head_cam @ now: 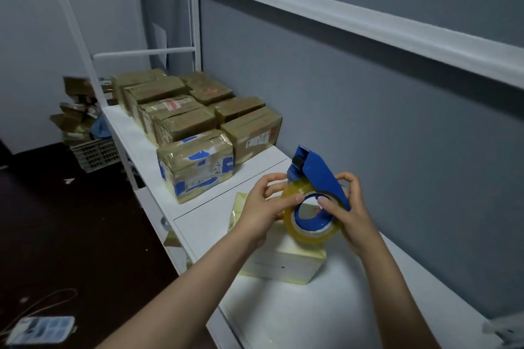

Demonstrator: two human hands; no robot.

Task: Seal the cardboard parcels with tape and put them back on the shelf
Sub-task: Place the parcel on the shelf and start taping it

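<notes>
Tape (319, 236) between left grip (263, 212), right grip (354, 215)

Legible text: none that you could read, on parcels or dispenser (317, 178).
- Front parcel (195, 170): you saw blue-printed tape and small handwritten marks on a white patch, too blurred to make out.
- Right parcel (252, 130): you saw a white shipping label, its print too small.
- Middle parcel (173, 106): red-and-white label, unreadable.
- Rear parcel (209, 91): red marking, unreadable.
</notes>
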